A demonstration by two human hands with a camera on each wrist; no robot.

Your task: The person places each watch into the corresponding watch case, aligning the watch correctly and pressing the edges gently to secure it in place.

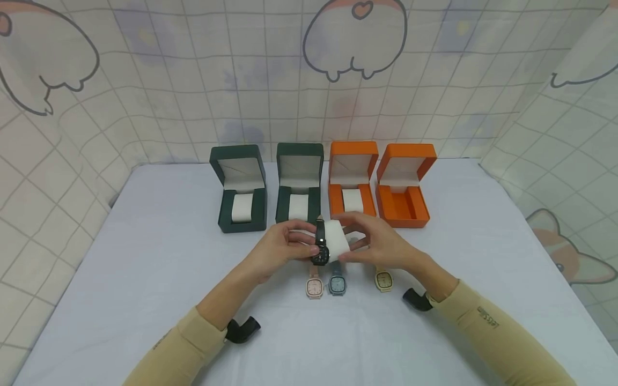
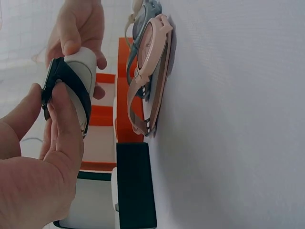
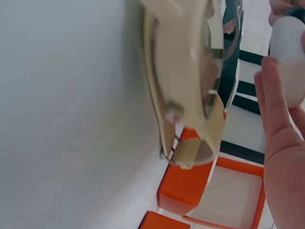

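Both hands are raised over the table in front of the boxes. A black wristwatch (image 1: 321, 247) is wrapped partway round a white watch pillow (image 1: 337, 240). My left hand (image 1: 285, 245) pinches the watch by its case and strap, as the left wrist view also shows. From the other side, my right hand (image 1: 381, 240) grips the pillow's end between thumb and fingers. Below the hands lie a pink watch (image 1: 314, 288), a blue-grey watch (image 1: 337, 285) and a pale yellow watch (image 1: 383, 280).
Two dark green boxes (image 1: 243, 222) and two orange boxes (image 1: 403, 214) stand lids up along the back. The rightmost orange box holds no pillow; the others each have a white one. Black curved pieces (image 1: 243, 329) sit by both wrists.
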